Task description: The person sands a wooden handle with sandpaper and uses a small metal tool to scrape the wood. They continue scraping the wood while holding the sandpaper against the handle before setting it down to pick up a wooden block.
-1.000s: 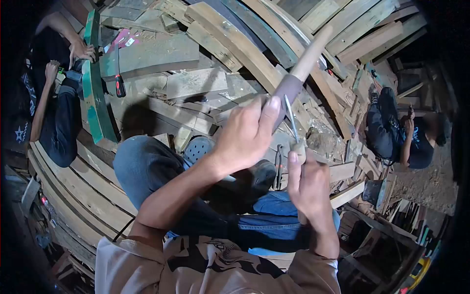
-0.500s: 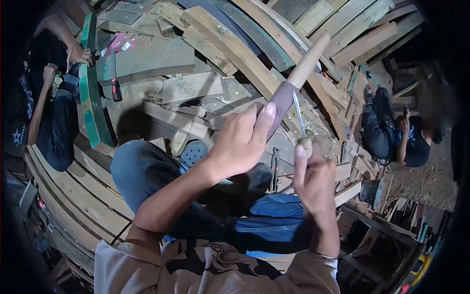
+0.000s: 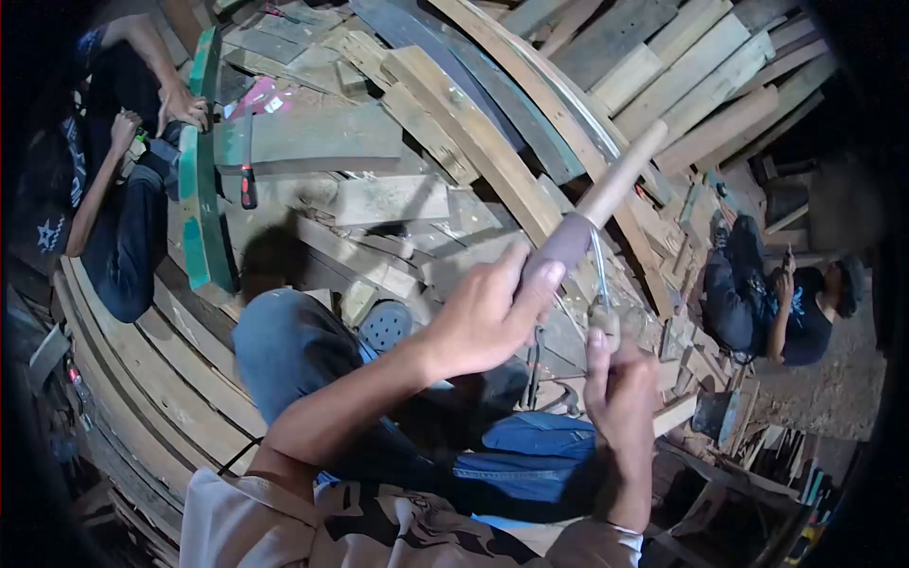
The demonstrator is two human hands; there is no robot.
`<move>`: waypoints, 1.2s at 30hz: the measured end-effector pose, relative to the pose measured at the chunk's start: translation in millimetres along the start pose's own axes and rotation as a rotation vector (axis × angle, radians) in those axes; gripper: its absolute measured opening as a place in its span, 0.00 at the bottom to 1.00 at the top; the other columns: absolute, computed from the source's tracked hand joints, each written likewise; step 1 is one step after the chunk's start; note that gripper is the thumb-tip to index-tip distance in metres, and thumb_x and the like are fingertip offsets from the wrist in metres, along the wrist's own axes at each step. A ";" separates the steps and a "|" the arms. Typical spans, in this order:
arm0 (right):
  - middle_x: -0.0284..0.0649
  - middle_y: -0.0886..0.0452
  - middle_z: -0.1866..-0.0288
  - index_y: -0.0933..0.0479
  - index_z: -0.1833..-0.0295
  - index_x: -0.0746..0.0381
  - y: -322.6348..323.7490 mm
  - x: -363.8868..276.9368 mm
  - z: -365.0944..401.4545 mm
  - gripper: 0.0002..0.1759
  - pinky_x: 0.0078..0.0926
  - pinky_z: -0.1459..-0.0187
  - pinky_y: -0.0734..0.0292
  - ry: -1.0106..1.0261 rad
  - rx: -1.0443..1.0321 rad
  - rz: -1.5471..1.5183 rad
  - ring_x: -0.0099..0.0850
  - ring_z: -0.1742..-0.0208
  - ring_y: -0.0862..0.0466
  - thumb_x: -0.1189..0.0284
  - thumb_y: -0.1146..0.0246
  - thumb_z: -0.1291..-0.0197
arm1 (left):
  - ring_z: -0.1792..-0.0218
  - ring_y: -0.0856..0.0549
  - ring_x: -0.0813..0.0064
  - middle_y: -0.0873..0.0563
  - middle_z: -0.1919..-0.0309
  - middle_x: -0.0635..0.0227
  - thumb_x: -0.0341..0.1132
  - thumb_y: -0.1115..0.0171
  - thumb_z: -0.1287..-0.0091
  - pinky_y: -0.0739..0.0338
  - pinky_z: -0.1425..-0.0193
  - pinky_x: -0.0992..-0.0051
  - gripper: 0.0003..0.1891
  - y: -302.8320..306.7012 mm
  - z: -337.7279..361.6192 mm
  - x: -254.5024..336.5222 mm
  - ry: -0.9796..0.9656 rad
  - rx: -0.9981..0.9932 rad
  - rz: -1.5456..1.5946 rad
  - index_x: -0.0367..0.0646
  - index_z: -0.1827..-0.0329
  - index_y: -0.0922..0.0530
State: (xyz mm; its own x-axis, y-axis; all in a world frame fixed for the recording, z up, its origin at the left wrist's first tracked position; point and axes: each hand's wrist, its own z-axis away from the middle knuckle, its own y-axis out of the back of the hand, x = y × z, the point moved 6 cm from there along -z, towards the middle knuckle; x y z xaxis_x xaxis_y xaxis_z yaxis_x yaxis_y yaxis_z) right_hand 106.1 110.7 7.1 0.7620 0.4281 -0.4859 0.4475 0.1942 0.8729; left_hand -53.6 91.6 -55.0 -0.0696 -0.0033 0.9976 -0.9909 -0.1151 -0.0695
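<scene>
My left hand (image 3: 488, 312) is closed around the dark sheath-like part of a long object; its pale wooden end (image 3: 625, 175) points up and to the right. My right hand (image 3: 623, 383) grips a short wooden handle (image 3: 603, 325), thumb pressed along it. From that handle a thin shiny metal blade (image 3: 598, 260) rises beside the dark part (image 3: 566, 241). Whether the blade touches it cannot be made out. Both hands are above my bent legs in blue jeans (image 3: 535, 445).
Planks (image 3: 454, 118) and offcuts cover the floor ahead. A red-handled tool (image 3: 248, 185) lies near a green-painted beam (image 3: 202, 208). One person (image 3: 142, 218) sits at left, another (image 3: 800, 312) at right. Pliers-like tool (image 3: 535, 364) lies beyond my legs.
Both hands and the held objects appear lower and slightly further right. The surroundings have also shifted right in the view. Both grips look the same.
</scene>
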 end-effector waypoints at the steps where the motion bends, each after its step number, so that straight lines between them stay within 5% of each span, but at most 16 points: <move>1: 0.51 0.26 0.86 0.26 0.61 0.71 2.5 5.0 -0.6 0.11 0.41 0.80 0.30 0.021 0.006 0.098 0.48 0.85 0.22 0.72 0.40 0.32 | 0.81 0.16 0.73 0.19 0.80 0.65 0.47 0.51 0.23 0.23 0.77 0.71 0.19 -1.3 0.5 -0.7 0.027 -0.031 0.014 0.36 0.59 0.33; 5: 0.51 0.25 0.84 0.31 0.53 0.70 1.5 13.9 4.8 0.10 0.37 0.79 0.30 0.006 -0.061 -0.038 0.43 0.82 0.19 0.73 0.43 0.31 | 0.79 0.20 0.82 0.20 0.77 0.71 0.49 0.51 0.22 0.24 0.75 0.76 0.20 -8.1 1.7 0.2 0.075 -0.127 0.268 0.37 0.51 0.30; 8: 0.46 0.19 0.78 0.34 0.43 0.72 -9.1 9.9 9.5 0.15 0.30 0.78 0.26 0.090 -0.019 -0.241 0.37 0.82 0.18 0.75 0.46 0.31 | 0.77 0.23 0.84 0.24 0.76 0.72 0.53 0.55 0.22 0.27 0.74 0.80 0.22 -7.2 3.5 4.6 0.093 -0.126 0.340 0.39 0.54 0.29; 12: 0.39 0.19 0.79 0.34 0.41 0.72 -30.0 -10.1 22.6 0.17 0.23 0.78 0.24 -0.006 -0.342 -0.579 0.25 0.81 0.18 0.74 0.45 0.31 | 0.80 0.26 0.85 0.26 0.76 0.74 0.56 0.57 0.22 0.31 0.78 0.79 0.25 5.3 -4.8 -2.3 0.043 0.065 0.360 0.40 0.55 0.28; 13: 0.38 0.20 0.80 0.33 0.41 0.71 -35.4 -7.6 26.7 0.18 0.23 0.79 0.25 -0.026 -0.395 -0.617 0.25 0.82 0.18 0.73 0.45 0.31 | 0.73 0.26 0.86 0.24 0.68 0.74 0.54 0.60 0.20 0.29 0.72 0.82 0.22 9.2 -1.6 -5.1 0.110 0.049 0.252 0.43 0.49 0.28; 19: 0.35 0.25 0.83 0.30 0.47 0.68 -32.9 -17.5 26.5 0.12 0.21 0.82 0.30 0.062 -0.323 -0.546 0.22 0.85 0.23 0.71 0.50 0.27 | 0.69 0.23 0.84 0.25 0.67 0.70 0.53 0.58 0.21 0.25 0.65 0.84 0.24 12.0 14.1 16.6 0.290 0.140 0.192 0.41 0.42 0.29; 21: 0.34 0.25 0.85 0.28 0.50 0.68 -33.8 -15.6 29.6 0.11 0.22 0.82 0.30 0.104 -0.278 -0.425 0.22 0.84 0.22 0.71 0.51 0.26 | 0.68 0.23 0.84 0.24 0.66 0.72 0.53 0.58 0.21 0.26 0.63 0.84 0.24 3.7 4.1 -12.2 0.043 0.155 0.337 0.39 0.42 0.28; 25: 0.43 0.25 0.86 0.28 0.51 0.66 -25.9 -8.5 31.8 0.09 0.34 0.80 0.29 0.269 -0.072 -0.132 0.38 0.84 0.20 0.71 0.46 0.29 | 0.66 0.23 0.85 0.23 0.66 0.75 0.51 0.58 0.20 0.27 0.60 0.83 0.24 -1.2 1.0 -14.0 0.079 0.131 0.462 0.39 0.44 0.26; 27: 0.46 0.25 0.85 0.27 0.50 0.65 -13.6 -1.8 30.3 0.10 0.39 0.79 0.28 0.224 -0.044 -0.101 0.45 0.83 0.20 0.71 0.43 0.32 | 0.78 0.30 0.86 0.28 0.76 0.78 0.52 0.58 0.20 0.35 0.75 0.81 0.22 -6.5 -3.6 -7.2 0.019 0.121 0.457 0.42 0.60 0.26; 28: 0.50 0.25 0.85 0.26 0.49 0.64 -8.0 1.7 28.2 0.12 0.45 0.78 0.27 0.183 -0.025 -0.068 0.52 0.82 0.20 0.70 0.40 0.35 | 0.65 0.22 0.86 0.18 0.65 0.74 0.49 0.56 0.21 0.26 0.59 0.81 0.23 -11.5 -5.5 -11.3 0.057 0.073 0.497 0.38 0.49 0.21; 33: 0.52 0.25 0.84 0.25 0.54 0.64 4.7 8.0 35.1 0.10 0.45 0.78 0.28 0.186 0.023 -0.025 0.53 0.81 0.21 0.69 0.38 0.35 | 0.63 0.20 0.84 0.16 0.64 0.71 0.44 0.51 0.22 0.26 0.56 0.80 0.20 -30.0 -12.2 -13.5 0.221 -0.017 0.571 0.34 0.47 0.20; 36: 0.52 0.25 0.83 0.26 0.57 0.63 10.9 33.1 32.2 0.09 0.45 0.78 0.29 0.036 0.043 -0.005 0.53 0.82 0.22 0.68 0.38 0.34 | 0.73 0.19 0.84 0.17 0.71 0.69 0.46 0.49 0.24 0.26 0.69 0.81 0.22 -43.0 -13.5 -10.4 0.261 0.045 0.513 0.33 0.48 0.19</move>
State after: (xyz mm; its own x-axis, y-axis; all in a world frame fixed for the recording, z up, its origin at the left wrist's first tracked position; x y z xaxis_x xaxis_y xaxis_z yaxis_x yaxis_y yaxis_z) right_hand 151.3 98.6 -0.9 0.7427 0.4591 -0.4875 0.4715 0.1585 0.8675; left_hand -11.9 110.0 -62.5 -0.5715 0.1744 0.8018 -0.8175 -0.2051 -0.5381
